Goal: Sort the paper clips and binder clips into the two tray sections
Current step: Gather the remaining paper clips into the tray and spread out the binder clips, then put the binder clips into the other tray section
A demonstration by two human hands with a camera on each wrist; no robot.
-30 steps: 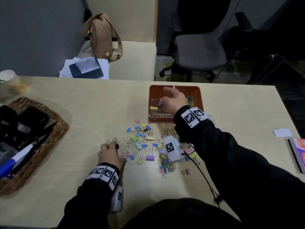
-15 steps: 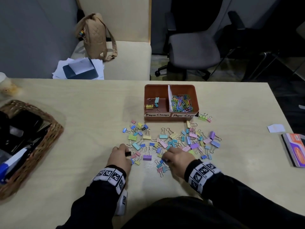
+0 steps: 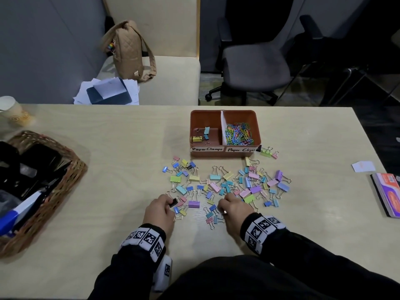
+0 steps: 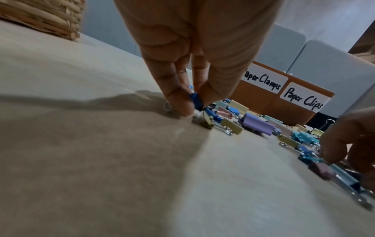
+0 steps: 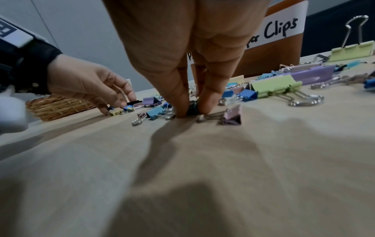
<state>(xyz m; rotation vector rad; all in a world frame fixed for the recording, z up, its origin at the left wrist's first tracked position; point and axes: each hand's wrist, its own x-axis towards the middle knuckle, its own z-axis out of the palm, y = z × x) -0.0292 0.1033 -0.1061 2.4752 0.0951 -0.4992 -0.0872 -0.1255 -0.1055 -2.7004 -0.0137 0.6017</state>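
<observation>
An orange tray (image 3: 225, 155) stands at the table's far middle. Its left section, labelled Paper Clamps, holds a few binder clips (image 3: 201, 135); its right section holds coloured paper clips (image 3: 238, 135). Several pastel binder clips (image 3: 227, 182) lie scattered in front of it. My left hand (image 3: 171, 204) is at the pile's near left edge, where thumb and finger pinch a small blue binder clip (image 4: 195, 100) just above the table; a black clip (image 3: 173, 202) lies at its fingertips. My right hand (image 3: 220, 205) pinches a small dark binder clip (image 5: 192, 106) that touches the tabletop.
A wicker basket (image 3: 65, 180) of dark items sits at the left edge, with a paper cup (image 3: 13, 111) behind it. A notebook (image 3: 387, 195) and a white paper scrap (image 3: 363, 166) lie at the right. Chairs stand beyond the table.
My right hand has come back from the tray's left section to the near edge of the pile and closed on a clip. The left hand has edged right into the pile.
</observation>
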